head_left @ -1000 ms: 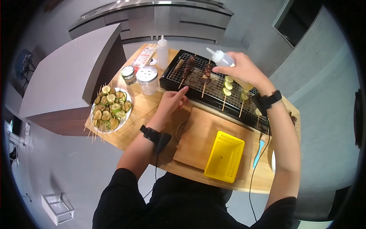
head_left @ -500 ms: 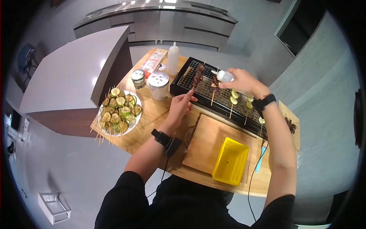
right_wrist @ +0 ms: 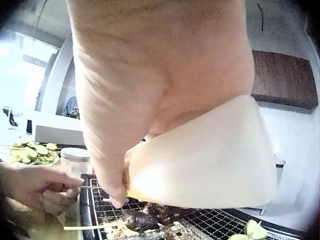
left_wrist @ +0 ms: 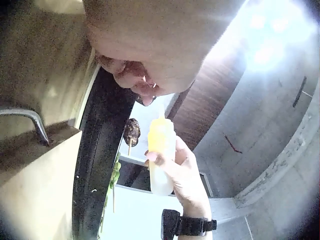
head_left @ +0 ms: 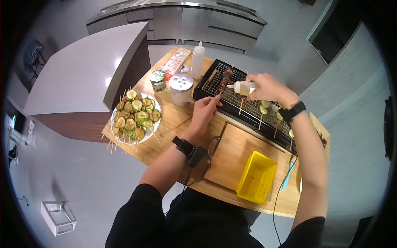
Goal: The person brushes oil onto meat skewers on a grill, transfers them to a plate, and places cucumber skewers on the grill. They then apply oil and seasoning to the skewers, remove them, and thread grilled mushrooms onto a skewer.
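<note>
My right hand [head_left: 271, 91] grips a squeeze bottle [head_left: 244, 87] tilted over the grill [head_left: 215, 81], its nozzle pointing left at the leftmost meat skewer [head_left: 226, 80]. Yellow liquid shows in the bottle [left_wrist: 161, 150] in the left wrist view. At the grill's near edge my left hand [head_left: 204, 112] pinches that skewer's stick; the right wrist view shows the stick [right_wrist: 90, 187] in its fingers. A second meat skewer [right_wrist: 141, 220] lies beneath the bottle. Zucchini skewers [head_left: 263, 108] lie farther right on the grate.
A plate of zucchini skewers [head_left: 134, 118] stands at the left. Near the grill's left end are a shaker jar [head_left: 181, 88], a small jar [head_left: 158, 80] and an upright bottle [head_left: 198, 62]. A cutting board [head_left: 225, 151], yellow basket [head_left: 256, 177] and blue brush [head_left: 287, 177] lie in front.
The right hand has brought the bottle left and lowered its nozzle to the leftmost meat skewer. My left hand has moved to that skewer's stick and taken hold of it.
</note>
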`<action>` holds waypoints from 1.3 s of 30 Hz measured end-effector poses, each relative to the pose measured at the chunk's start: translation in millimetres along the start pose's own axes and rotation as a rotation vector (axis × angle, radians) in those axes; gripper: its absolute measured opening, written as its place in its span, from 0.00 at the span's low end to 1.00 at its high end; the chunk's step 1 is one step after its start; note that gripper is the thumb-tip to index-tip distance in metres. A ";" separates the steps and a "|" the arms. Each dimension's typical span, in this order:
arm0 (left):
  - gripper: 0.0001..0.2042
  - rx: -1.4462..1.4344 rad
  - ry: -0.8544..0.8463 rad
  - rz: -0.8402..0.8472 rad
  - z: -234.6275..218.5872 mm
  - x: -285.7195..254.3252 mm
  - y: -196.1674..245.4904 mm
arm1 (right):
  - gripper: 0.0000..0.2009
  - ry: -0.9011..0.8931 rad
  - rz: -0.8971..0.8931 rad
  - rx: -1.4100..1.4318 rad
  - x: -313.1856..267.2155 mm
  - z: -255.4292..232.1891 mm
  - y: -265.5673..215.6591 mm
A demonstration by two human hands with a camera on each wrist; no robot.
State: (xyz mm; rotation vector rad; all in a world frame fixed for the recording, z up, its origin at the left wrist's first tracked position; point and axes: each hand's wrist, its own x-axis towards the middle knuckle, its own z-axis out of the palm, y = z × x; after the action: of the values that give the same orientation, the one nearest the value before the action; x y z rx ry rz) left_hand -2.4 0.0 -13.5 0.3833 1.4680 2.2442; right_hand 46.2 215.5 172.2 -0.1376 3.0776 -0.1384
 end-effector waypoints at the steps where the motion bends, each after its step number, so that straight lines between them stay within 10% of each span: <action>1: 0.18 0.007 -0.008 -0.002 -0.4 0.3 -0.3 | 0.21 -0.006 0.033 -0.029 0.1 -3.0 -2.0; 8: 0.17 0.012 -0.026 -0.014 3.3 1.3 -3.6 | 0.23 0.207 0.155 -0.170 22.7 2.6 28.1; 20: 0.16 -0.010 -0.037 -0.007 2.8 0.5 -3.0 | 0.24 -0.176 0.027 0.140 9.8 -16.4 26.7; 29: 0.16 -0.006 -0.074 0.027 -0.5 2.6 -3.4 | 0.26 0.229 0.162 -0.115 24.6 -3.7 39.7; 39: 0.17 0.053 -0.072 0.053 2.7 5.1 -9.2 | 0.25 0.158 0.157 0.016 -4.3 1.0 36.3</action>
State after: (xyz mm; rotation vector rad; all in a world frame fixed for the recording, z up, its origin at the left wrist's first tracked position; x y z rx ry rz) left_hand -3.7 7.8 -20.9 0.5197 1.4990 2.2113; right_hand 47.4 251.8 168.1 0.1218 3.2270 -0.1735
